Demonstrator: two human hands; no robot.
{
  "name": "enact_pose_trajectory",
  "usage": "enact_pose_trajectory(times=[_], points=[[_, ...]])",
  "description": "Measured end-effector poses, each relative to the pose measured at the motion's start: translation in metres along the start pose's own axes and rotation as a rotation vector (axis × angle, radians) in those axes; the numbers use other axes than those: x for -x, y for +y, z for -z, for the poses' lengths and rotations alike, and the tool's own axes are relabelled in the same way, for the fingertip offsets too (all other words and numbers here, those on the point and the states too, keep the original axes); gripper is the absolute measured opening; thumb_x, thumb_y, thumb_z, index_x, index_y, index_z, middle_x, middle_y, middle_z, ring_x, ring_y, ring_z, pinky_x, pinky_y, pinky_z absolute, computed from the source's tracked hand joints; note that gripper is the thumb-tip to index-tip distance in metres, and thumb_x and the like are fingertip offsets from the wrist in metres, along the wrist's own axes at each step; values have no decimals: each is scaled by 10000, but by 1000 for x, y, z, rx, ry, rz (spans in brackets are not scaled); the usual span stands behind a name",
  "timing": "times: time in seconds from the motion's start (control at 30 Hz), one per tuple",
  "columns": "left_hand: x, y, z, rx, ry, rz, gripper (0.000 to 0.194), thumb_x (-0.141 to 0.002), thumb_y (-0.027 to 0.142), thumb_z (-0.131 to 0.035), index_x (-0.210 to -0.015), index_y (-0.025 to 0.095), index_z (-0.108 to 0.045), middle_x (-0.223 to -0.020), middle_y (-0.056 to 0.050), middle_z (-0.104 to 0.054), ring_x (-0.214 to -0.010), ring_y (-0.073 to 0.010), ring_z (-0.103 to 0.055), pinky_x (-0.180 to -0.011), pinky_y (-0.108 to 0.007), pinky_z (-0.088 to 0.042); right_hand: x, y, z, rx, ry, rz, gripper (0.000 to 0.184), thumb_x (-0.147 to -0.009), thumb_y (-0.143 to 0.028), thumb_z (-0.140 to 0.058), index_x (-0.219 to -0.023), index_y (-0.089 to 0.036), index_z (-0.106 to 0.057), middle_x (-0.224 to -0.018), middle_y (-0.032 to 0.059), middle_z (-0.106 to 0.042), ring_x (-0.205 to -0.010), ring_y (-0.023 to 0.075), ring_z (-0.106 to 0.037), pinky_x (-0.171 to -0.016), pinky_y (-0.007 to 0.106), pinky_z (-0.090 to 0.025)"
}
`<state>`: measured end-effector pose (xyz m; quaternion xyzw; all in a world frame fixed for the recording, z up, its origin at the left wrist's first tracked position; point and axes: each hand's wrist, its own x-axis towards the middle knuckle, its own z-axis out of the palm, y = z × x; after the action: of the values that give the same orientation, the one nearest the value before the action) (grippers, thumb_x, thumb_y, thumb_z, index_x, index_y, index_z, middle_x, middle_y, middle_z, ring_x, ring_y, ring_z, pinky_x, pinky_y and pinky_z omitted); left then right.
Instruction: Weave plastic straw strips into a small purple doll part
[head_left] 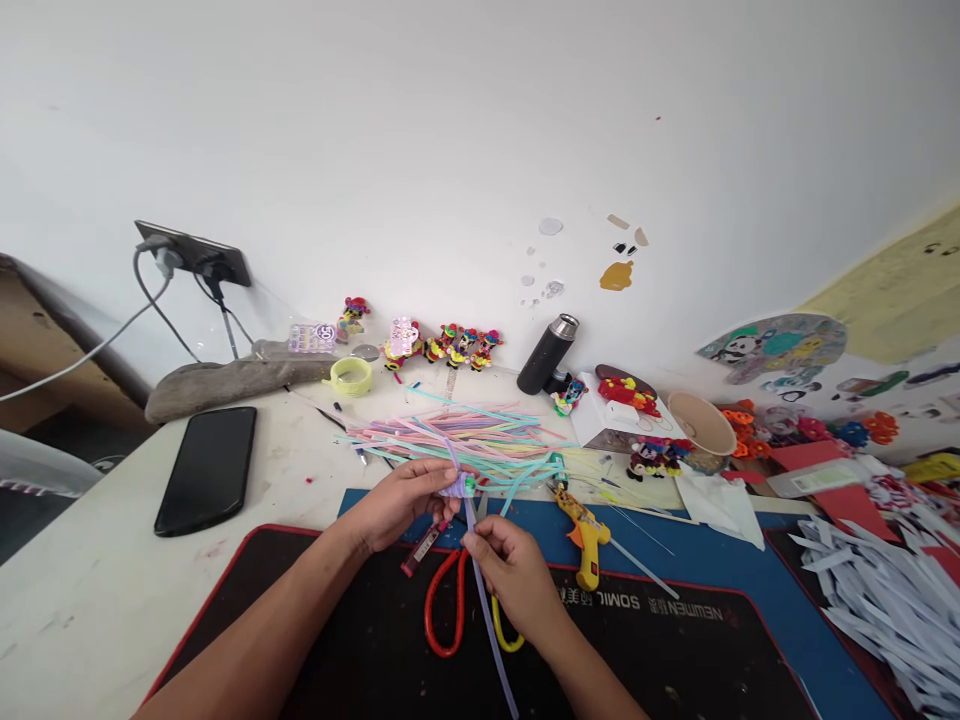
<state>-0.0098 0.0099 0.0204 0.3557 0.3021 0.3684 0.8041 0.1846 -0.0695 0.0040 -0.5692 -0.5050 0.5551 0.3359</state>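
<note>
My left hand (405,503) is closed around a small lilac pipe-cleaner coil (453,488) with a bit of green at its right end. From the coil a long lilac pipe cleaner (491,625) runs down toward the front edge of the view. Just below the coil, the closed fingers of my right hand (514,575) pinch this strand. Scissors with one red handle (429,615) and one yellow handle (510,640) lie under the hands, their blades mostly hidden. Beside the left fingers is a small dark-red tube (421,552).
Pastel pipe cleaners (450,432) are heaped behind the hands. A yellow glue gun (591,545) lies to the right on the mats. Farther out are a phone (206,470), a tape roll (351,377), a black flask (549,355), small figures (469,347) and white strips (874,600).
</note>
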Motion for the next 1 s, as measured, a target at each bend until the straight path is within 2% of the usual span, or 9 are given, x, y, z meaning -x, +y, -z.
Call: enact_pose_trajectory(times=[0.07, 0.23, 0.47, 0.6, 0.73, 0.87, 1.0], points=[[1, 0, -1, -11, -9, 9, 381, -729, 492, -887, -816, 152, -738, -668, -55, -703, -595, -159, -617, -584, -266, -460, -1, 1, -4, -58, 6, -4, 540, -823, -733, -698, -812, -198, -627, -567, -70, -402, -476, 97, -329, -458, 243, -252], [3, 4, -4, -75, 7, -14, 394, -739, 528, -868, -802, 156, -752, -689, -63, -715, -598, -163, -610, -590, -276, -472, 1, -4, -4, -239, -78, -90, 548, -784, -734, -740, -802, -200, -621, -489, -113, -314, -427, 73, -236, -434, 227, -189], [3, 3, -6, -161, 28, -29, 387, -770, 541, -828, -917, 184, -837, -667, -62, -715, -621, -190, -646, -575, -278, -470, 6, -10, -2, -228, -110, -124, 581, -777, -757, -731, -802, -186, -630, -452, -118, -336, -403, 65, -235, -427, 226, -183], [0, -3, 0, -116, 45, -19, 306, -769, 452, -848, -919, 184, -845, -672, -56, -727, -598, -169, -647, -556, -254, -456, 5, -9, -2, -168, -85, -83, 574, -812, -758, -693, -847, -187, -650, -447, -105, -384, -395, 73, -272, -421, 227, -202], [-1, -5, 4, -89, 56, 9, 280, -756, 396, -856, -921, 170, -843, -660, -54, -728, -568, -162, -636, -547, -252, -452, 2, -10, 4, -174, -3, -59, 565, -810, -740, -710, -924, -188, -667, -474, -102, -390, -411, 81, -283, -416, 223, -199], [0, -3, 1, -87, 56, 40, 312, -745, 432, -864, -894, 159, -838, -642, -54, -713, -555, -156, -623, -557, -255, -462, -1, -13, 11, -206, 85, -26, 556, -816, -710, -723, -960, -175, -680, -493, -102, -373, -427, 80, -278, -421, 228, -202], [0, 0, 2, -29, 88, 32, 372, -762, 484, -839, -909, 142, -827, -589, -40, -656, -525, -150, -573, -521, -258, -438, 1, -16, 15, -218, 109, -27, 543, -819, -695, -729, -952, -170, -684, -496, -99, -373, -432, 81, -287, -425, 229, -211]])
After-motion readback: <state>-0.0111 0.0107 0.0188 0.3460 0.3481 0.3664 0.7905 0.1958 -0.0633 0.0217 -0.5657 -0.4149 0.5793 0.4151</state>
